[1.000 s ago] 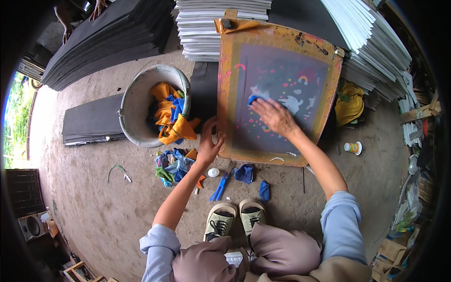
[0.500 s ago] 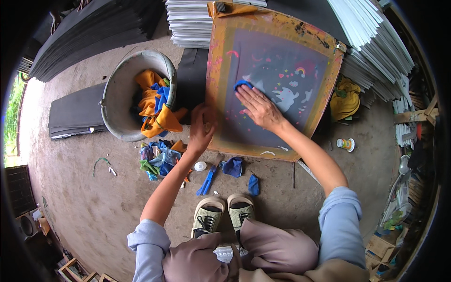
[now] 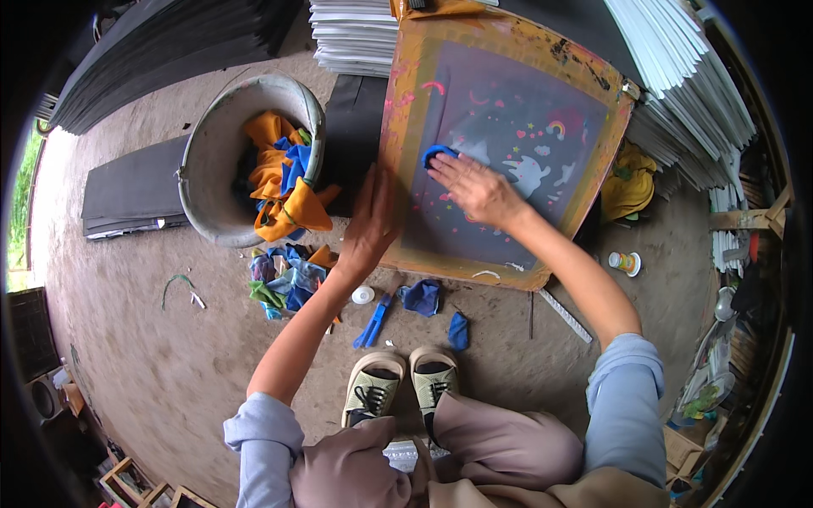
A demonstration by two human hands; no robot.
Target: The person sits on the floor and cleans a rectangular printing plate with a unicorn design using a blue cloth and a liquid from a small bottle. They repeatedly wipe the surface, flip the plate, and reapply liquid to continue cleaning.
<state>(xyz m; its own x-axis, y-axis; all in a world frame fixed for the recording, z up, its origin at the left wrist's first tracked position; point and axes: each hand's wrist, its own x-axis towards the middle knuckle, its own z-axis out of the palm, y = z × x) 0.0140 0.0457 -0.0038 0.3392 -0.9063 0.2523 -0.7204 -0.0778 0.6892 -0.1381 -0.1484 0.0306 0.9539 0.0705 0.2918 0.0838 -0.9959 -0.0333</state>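
A screen-printing frame (image 3: pixel 405 110) stands before me, its wooden border stained orange. White cat shapes, a rainbow and small stars show on its grey mesh (image 3: pixel 474 93). My right hand (image 3: pixel 480 193) presses a folded blue cloth (image 3: pixel 438 156) against the left part of the mesh, fingers closed over it. At the frame's left edge is my left hand (image 3: pixel 369 227), its fingers stretched upward along the wood; the thumb's hold is hidden. Beside it, a grey bucket (image 3: pixel 196 182) leans over, with orange and blue rags (image 3: pixel 279 182) spilling from its mouth.
A rag heap (image 3: pixel 292 279), a white round lid (image 3: pixel 362 295), a blue tool (image 3: pixel 373 322), blue scraps (image 3: pixel 421 297) and a metal ruler (image 3: pixel 566 316) lie on the floor. To the right are a small cup (image 3: pixel 624 263), yellow cloth (image 3: pixel 627 182) and white sheet stacks (image 3: pixel 703 110). Black sheets (image 3: pixel 135 190) lie left.
My left hand has slid up the frame's left edge, its fingers now straighter. The right hand with the blue cloth has barely moved on the mesh. The whole view has turned slightly.
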